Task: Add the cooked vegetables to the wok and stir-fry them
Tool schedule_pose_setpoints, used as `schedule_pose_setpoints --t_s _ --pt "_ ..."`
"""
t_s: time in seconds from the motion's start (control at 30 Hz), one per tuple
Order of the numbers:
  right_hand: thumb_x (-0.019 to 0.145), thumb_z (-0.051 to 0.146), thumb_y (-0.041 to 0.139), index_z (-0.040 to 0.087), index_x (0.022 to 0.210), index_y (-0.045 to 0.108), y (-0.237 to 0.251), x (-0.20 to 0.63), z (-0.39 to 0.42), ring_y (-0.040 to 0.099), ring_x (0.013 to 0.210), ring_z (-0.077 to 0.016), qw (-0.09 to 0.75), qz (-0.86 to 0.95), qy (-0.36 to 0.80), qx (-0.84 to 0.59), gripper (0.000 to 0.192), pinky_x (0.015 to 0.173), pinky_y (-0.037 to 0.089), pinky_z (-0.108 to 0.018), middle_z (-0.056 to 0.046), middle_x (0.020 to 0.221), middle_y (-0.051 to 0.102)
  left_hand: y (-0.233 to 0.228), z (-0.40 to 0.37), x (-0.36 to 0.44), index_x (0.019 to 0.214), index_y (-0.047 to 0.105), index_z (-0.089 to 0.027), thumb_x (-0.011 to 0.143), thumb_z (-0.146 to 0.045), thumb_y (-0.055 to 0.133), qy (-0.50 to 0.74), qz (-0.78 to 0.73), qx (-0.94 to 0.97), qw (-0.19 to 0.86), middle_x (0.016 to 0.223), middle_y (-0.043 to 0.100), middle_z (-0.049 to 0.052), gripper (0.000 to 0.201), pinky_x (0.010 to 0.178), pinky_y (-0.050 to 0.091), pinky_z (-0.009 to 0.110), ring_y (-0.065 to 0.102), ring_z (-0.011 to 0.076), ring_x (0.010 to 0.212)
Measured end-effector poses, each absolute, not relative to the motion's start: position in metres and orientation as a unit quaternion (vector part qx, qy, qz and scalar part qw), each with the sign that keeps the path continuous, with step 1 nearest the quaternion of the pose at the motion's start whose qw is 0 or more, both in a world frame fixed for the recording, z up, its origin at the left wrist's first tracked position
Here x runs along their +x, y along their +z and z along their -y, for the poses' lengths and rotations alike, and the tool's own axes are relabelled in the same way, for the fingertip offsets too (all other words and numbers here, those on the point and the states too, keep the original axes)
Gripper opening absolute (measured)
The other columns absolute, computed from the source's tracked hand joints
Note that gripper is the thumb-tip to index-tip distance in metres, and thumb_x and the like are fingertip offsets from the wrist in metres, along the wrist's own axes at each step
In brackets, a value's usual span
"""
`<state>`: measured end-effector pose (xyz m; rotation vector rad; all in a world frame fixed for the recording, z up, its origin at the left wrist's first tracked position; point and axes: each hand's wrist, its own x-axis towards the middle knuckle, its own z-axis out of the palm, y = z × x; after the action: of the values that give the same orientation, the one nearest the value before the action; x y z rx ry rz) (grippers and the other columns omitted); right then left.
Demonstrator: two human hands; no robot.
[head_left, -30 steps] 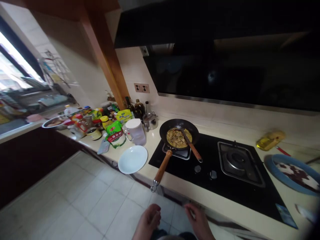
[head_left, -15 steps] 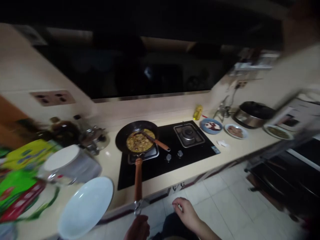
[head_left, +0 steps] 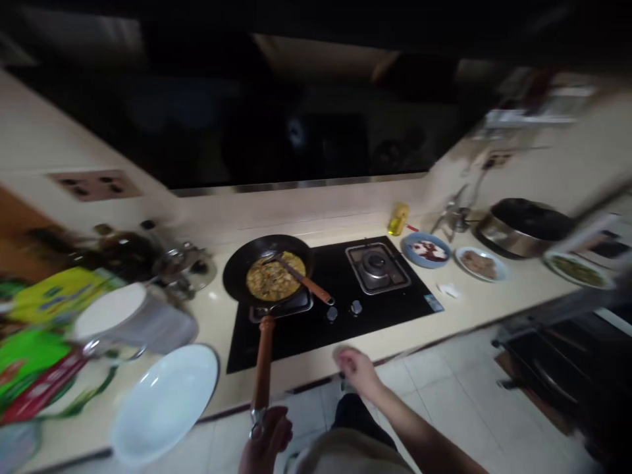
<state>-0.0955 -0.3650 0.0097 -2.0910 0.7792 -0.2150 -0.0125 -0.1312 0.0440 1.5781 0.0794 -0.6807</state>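
The left hand [head_left: 266, 438] is low at the counter's front edge, its fingers curled at the metal end of the wooden pan handle [head_left: 263, 361]; they touch that tip, but blur hides whether they are clamped round it. From the hand the handle runs straight away to the black frying pan [head_left: 266, 271], which sits on the left burner of the black gas hob [head_left: 395, 309]. The pan holds a yellowish, egg-like food [head_left: 274, 280], and a wooden-handled spatula [head_left: 302, 280] lies in it, its blade in the food and its grip sticking out over the pan's right rim.

The right hand [head_left: 356, 368] is to the right of the left one, above the counter's front edge just in front of the hob, fingers loosely bent and holding nothing. Beyond it, near the hob's front edge, are the two control knobs [head_left: 343, 311], apart from the fingers.

Just left of the left hand, an empty white plate [head_left: 165, 401] rests on the counter [head_left: 217, 316]. Beyond the plate lies a white-lidded jug [head_left: 133, 322], with green packets [head_left: 29, 355] further left. Far to the right of the right hand stand a blue bowl [head_left: 425, 250], a small plate of meat [head_left: 480, 263] and a rice cooker [head_left: 523, 227].
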Motion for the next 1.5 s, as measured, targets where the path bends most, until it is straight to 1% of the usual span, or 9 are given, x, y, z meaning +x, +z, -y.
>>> schedule_pose_setpoints --t_s 0.2,0.27,0.43,0.53,0.67,1.17,1.3,1.4,1.5 --pt "0.085 0.03 0.05 0.015 0.12 0.055 0.003 -0.035 0.432 0.062 0.098 -0.0207 0.333 -0.338 -0.053 -0.878 0.038 0.082 0.048 -0.029 -0.012 0.116 0.061 0.047 0.148 -0.022 0.08 0.063 -0.016 0.061 -0.061 0.071 -0.281 -0.024 0.67 0.687 0.057 0.058 0.001 0.05 0.048 0.041 0.023 0.054 0.0117 0.051" --pt "0.084 0.035 0.054 0.015 0.126 0.05 0.003 -0.016 0.438 0.061 0.102 -0.0225 0.3 -0.34 -0.035 -0.891 0.047 0.081 0.047 -0.03 -0.013 0.118 0.06 0.046 0.146 -0.026 0.08 0.063 -0.016 0.062 -0.059 0.071 -0.292 -0.034 0.652 0.699 0.056 0.056 -0.001 0.048 0.05 0.041 0.023 0.052 0.0108 0.051" --pt "0.081 0.045 0.061 0.014 0.117 0.055 0.004 0.014 0.441 0.065 0.092 -0.0263 0.237 -0.333 0.022 -0.912 0.048 0.073 0.047 -0.033 -0.013 0.101 0.068 0.044 0.136 -0.031 0.079 0.063 -0.015 0.056 -0.06 0.075 -0.294 -0.086 0.636 0.708 0.056 0.055 -0.001 0.052 0.052 0.042 0.025 0.052 0.0111 0.052" --pt "0.083 0.042 0.059 0.016 0.111 0.059 0.004 0.02 0.44 0.065 0.094 -0.0249 0.211 -0.32 0.035 -0.923 0.038 0.075 0.047 -0.032 -0.012 0.101 0.068 0.044 0.13 -0.031 0.078 0.062 -0.015 0.049 -0.062 0.077 -0.294 -0.105 0.63 0.711 0.054 0.055 -0.001 0.057 0.05 0.04 0.025 0.05 0.0114 0.05" --pt "0.087 0.039 0.054 0.017 0.114 0.059 0.004 0.02 0.439 0.064 0.097 -0.0229 0.192 -0.306 0.04 -0.932 0.036 0.077 0.046 -0.03 -0.012 0.106 0.067 0.044 0.121 -0.032 0.077 0.063 -0.015 0.047 -0.065 0.076 -0.276 -0.12 0.635 0.711 0.053 0.054 -0.001 0.06 0.048 0.037 0.025 0.05 0.0116 0.049" --pt "0.088 0.039 0.049 0.014 0.125 0.053 0.006 0.019 0.438 0.065 0.097 -0.0245 0.184 -0.304 0.049 -0.933 0.045 0.074 0.047 -0.031 -0.014 0.11 0.066 0.029 0.102 -0.033 0.083 0.057 -0.017 0.062 -0.063 0.069 -0.305 -0.054 0.611 0.729 0.057 0.049 -0.004 0.052 0.05 0.028 0.023 0.045 0.0084 0.051" --pt "0.088 0.041 0.042 0.011 0.134 0.044 0.003 0.001 0.436 0.067 0.088 -0.025 0.246 -0.308 0.02 -0.919 0.055 0.069 0.048 -0.032 -0.011 0.094 0.07 0.019 0.101 -0.031 0.083 0.056 -0.017 0.065 -0.065 0.066 -0.297 -0.036 0.617 0.728 0.056 0.047 -0.004 0.052 0.049 0.026 0.023 0.043 0.0082 0.05" --pt "0.085 0.045 0.041 0.014 0.118 0.059 -0.009 -0.023 0.423 0.067 0.075 -0.0221 0.351 -0.266 -0.018 -0.898 0.048 0.069 0.049 -0.03 -0.007 0.081 0.07 0.017 0.105 -0.029 0.082 0.055 -0.017 0.064 -0.065 0.066 -0.293 -0.032 0.61 0.736 0.054 0.046 -0.004 0.053 0.049 0.025 0.023 0.042 0.0082 0.049" --pt "0.08 0.05 0.044 0.017 0.101 0.067 -0.022 -0.048 0.398 0.067 0.074 -0.022 0.452 -0.202 -0.016 -0.869 0.046 0.071 0.051 -0.03 -0.008 0.08 0.071 0.02 0.114 -0.03 0.08 0.054 -0.017 0.063 -0.066 0.066 -0.294 -0.03 0.606 0.738 0.054 0.044 -0.005 0.053 0.048 0.026 0.023 0.042 0.0081 0.048"
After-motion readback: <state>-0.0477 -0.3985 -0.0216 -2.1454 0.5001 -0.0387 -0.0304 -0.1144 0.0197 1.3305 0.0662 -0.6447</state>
